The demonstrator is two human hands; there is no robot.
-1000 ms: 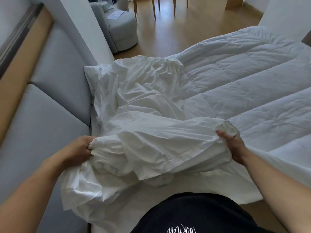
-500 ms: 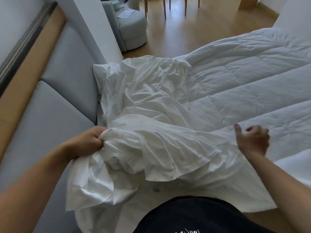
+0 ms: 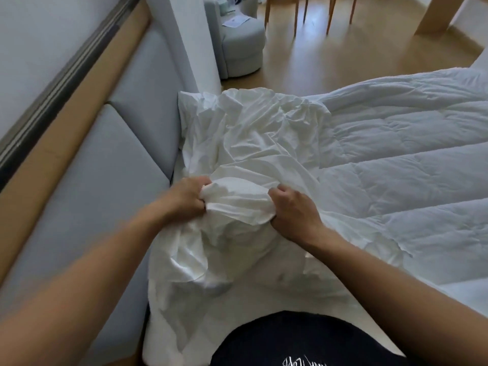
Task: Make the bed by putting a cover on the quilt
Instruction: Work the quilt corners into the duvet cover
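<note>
A crumpled white cover (image 3: 250,143) lies bunched at the head end of the bed, partly over the white stitched quilt (image 3: 401,175) that spreads to the right. My left hand (image 3: 188,198) grips a gathered fold of the cover near the headboard. My right hand (image 3: 293,210) grips the same bunch a short way to the right, knuckles up. The fold between my hands is pulled into a tight ridge. More of the cover hangs in folds below my hands toward my body.
A grey padded headboard (image 3: 111,165) with a wooden band runs along the left. A white partition (image 3: 190,40) stands behind the bed corner. A grey round armchair (image 3: 240,46) with a paper on it and wooden chair legs (image 3: 311,11) stand on the wood floor beyond.
My right hand let go of the cover's right edge, lifted free, then came left and took hold of the bunch close to my left hand. My left hand kept its grip.
</note>
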